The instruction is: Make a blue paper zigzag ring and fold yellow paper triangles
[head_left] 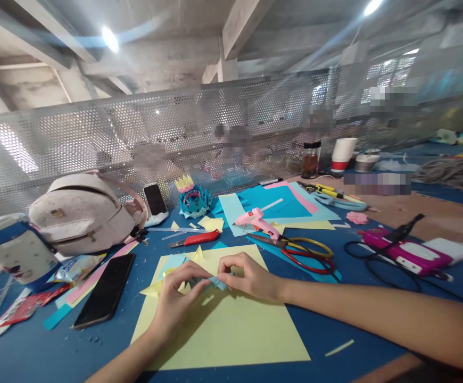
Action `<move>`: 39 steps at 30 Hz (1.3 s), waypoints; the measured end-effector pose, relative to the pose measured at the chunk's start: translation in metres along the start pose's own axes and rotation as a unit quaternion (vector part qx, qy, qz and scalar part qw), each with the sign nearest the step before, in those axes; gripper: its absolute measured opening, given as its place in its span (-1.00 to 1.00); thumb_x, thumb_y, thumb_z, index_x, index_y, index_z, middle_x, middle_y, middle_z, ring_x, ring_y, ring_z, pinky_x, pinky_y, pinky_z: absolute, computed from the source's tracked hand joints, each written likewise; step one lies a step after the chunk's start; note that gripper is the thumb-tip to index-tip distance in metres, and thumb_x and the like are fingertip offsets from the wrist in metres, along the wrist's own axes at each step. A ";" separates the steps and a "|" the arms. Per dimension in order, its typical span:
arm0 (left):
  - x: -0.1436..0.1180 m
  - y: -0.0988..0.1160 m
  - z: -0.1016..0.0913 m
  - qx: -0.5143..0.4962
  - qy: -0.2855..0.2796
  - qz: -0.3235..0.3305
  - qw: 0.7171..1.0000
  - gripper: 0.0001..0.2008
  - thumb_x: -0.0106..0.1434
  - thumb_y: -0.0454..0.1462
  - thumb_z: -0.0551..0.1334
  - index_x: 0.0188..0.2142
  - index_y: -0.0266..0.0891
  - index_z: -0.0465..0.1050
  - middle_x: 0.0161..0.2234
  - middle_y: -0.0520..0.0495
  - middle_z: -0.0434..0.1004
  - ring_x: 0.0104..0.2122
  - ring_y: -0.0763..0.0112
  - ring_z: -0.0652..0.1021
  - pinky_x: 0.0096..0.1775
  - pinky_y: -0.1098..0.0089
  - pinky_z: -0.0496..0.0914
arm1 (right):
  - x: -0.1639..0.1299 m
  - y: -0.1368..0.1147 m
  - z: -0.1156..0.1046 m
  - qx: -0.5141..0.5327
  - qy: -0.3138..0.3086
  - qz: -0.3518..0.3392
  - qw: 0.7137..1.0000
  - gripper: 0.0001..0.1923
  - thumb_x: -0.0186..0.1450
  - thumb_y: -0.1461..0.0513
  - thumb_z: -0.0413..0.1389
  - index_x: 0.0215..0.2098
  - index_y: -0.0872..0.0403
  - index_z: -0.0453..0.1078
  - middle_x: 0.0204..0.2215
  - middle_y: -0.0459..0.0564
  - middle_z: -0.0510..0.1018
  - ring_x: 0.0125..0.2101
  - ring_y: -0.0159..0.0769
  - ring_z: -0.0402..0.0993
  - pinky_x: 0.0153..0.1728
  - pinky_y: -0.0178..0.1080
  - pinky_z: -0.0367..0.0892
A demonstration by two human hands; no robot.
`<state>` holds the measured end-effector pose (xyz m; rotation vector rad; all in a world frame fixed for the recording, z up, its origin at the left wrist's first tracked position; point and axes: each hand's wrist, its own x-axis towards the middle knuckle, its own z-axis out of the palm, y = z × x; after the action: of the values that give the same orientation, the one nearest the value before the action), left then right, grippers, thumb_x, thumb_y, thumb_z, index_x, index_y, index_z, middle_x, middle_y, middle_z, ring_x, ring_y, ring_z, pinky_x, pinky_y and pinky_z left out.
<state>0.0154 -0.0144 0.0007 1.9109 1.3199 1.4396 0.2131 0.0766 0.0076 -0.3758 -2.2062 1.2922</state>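
— Yellow paper and a scrap of light blue paper sit pinched between the 2 hands at lower centre of the frame. Why so close together?

— Both grip the same small folded piece (211,280). The left hand (175,298) closes its fingertips on the yellow points, the right hand (251,276) nips the blue edge, so it seems the fold is kept from springing open.

— And the big yellow sheet (231,324) beneath?

— It lies flat on the blue counter (335,319), seemingly as a work mat; the piece is held just above it.

— Tools?

— Scissors (303,250) with red and yellow handles and a pink glue gun (255,219) rest right of centre, near the right hand. A red-handled cutter (195,239) lies just above the sheet.

— Left side?

— A black phone (104,290) lies face up, apart from the paper. A finished blue and yellow paper flower (193,199) stands at upper centre, well apart from the hands.
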 end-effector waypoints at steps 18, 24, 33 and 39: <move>0.001 0.004 0.001 0.018 0.013 0.026 0.999 -0.89 0.30 -0.26 0.31 -0.36 -0.15 0.60 -0.42 0.01 0.58 -0.39 0.40 0.55 -0.32 0.45 0.37 | 0.001 0.002 0.000 0.019 -0.018 0.006 1.000 -0.68 0.40 0.07 0.09 -0.39 0.13 0.38 -0.50 -0.10 0.43 -0.46 -0.38 0.39 -0.41 -0.36 0.29; 0.000 0.004 0.000 0.015 0.021 0.008 1.000 -0.88 0.30 -0.25 0.31 -0.38 -0.17 0.58 -0.42 -0.01 0.57 -0.38 0.38 0.56 -0.31 0.44 0.38 | 0.002 0.002 0.000 0.016 -0.016 0.000 1.000 -0.67 0.41 0.05 0.08 -0.36 0.13 0.40 -0.45 -0.08 0.44 -0.41 -0.37 0.39 -0.37 -0.35 0.30; 0.001 -0.004 0.000 0.001 0.022 0.023 0.999 -0.91 0.32 -0.25 0.31 -0.32 -0.13 0.61 -0.39 -0.02 0.57 -0.37 0.38 0.54 -0.30 0.42 0.38 | 0.002 0.001 0.002 0.021 -0.015 0.031 0.999 -0.68 0.41 0.05 0.08 -0.36 0.12 0.38 -0.48 -0.09 0.45 -0.47 -0.38 0.39 -0.41 -0.35 0.28; 0.000 -0.004 -0.001 -0.005 0.010 0.026 1.000 -0.90 0.28 -0.20 0.35 -0.23 -0.13 0.61 -0.30 -0.08 0.55 -0.27 0.29 0.54 -0.21 0.35 0.40 | 0.002 -0.002 0.001 0.020 -0.004 0.032 0.999 -0.69 0.40 0.07 0.08 -0.38 0.12 0.37 -0.49 -0.11 0.43 -0.46 -0.38 0.38 -0.38 -0.34 0.26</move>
<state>0.0130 -0.0130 -0.0024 1.9429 1.2783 1.4901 0.2106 0.0760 0.0096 -0.4301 -2.1875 1.3702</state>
